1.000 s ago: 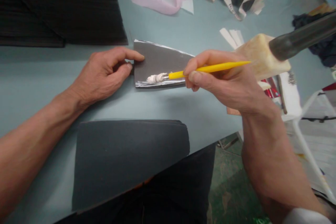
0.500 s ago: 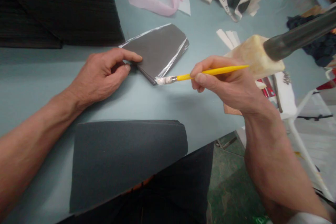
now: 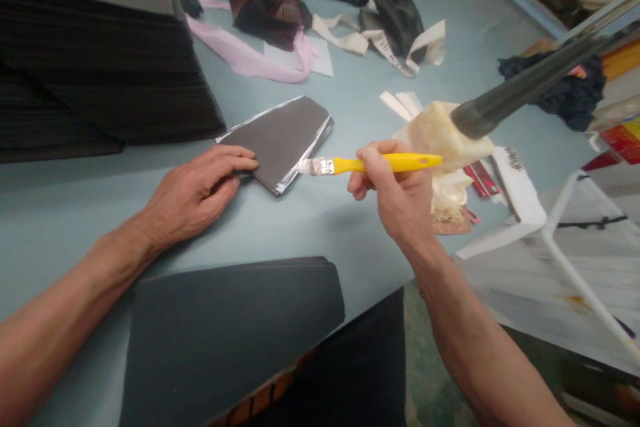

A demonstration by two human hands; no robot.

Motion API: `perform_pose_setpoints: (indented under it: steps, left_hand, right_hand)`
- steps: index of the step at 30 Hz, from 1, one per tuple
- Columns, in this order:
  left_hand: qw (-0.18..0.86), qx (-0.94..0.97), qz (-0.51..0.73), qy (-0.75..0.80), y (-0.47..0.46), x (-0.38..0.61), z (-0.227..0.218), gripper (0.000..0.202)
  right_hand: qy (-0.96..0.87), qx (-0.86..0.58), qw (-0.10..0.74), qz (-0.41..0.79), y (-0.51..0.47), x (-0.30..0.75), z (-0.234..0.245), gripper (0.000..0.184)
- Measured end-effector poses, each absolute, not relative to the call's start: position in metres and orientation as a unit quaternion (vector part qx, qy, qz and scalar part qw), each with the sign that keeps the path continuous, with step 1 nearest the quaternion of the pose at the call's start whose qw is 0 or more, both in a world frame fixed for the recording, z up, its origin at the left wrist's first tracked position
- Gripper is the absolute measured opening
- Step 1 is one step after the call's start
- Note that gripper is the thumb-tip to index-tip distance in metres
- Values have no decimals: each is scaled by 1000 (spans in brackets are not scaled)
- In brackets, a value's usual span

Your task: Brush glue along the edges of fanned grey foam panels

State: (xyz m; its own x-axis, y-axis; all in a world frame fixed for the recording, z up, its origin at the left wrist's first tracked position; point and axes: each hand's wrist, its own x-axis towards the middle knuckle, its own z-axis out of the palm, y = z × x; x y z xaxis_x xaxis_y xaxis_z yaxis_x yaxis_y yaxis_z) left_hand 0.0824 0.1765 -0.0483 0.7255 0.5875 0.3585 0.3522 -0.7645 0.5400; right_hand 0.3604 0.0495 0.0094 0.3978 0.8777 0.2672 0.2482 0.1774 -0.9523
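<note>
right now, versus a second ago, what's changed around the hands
The white-edged panels have swung round, right end toward the far side. The yellow brush has rolled, showing its flat side. Nothing was let go: the right hand holds the brush, the left hand touches the panels. The nearer dark panel stayed put.

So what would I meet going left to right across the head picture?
Black stack, left hand, grey panel, brush, red thing, dark cloth bundle.
</note>
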Motion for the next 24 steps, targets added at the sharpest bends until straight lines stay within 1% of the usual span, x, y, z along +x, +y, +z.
perform_pose_setpoints:
  steps: [5, 9, 11, 15, 18, 20, 24]
  left_hand:
    - [233, 897, 255, 276, 175, 83, -46, 33]
    - [243, 891, 262, 279, 174, 85, -44, 32]
    - [252, 887, 267, 280, 173, 86, -44, 31]
    - [262, 882, 270, 284, 173, 86, -45, 30]
    - [260, 882, 269, 286, 173, 85, -45, 31]
    - [260, 882, 272, 284, 173, 85, -44, 31]
    - [258, 884, 274, 278, 173, 86, -44, 31]
  right_hand:
    - [-441, -602, 610, 268, 55, 344, 2, 25]
    - [-405, -627, 611, 264, 56, 342, -1, 30]
    - [-398, -633, 602, 280, 53, 339, -1, 31]
    - [-408, -615, 583, 340, 40, 327, 3, 26]
    - [-420, -594, 581, 365, 35, 322, 6, 27]
    - [-417, -594, 588, 357, 36, 325, 6, 27]
    - [-384, -619, 616, 300, 46, 334, 1, 25]
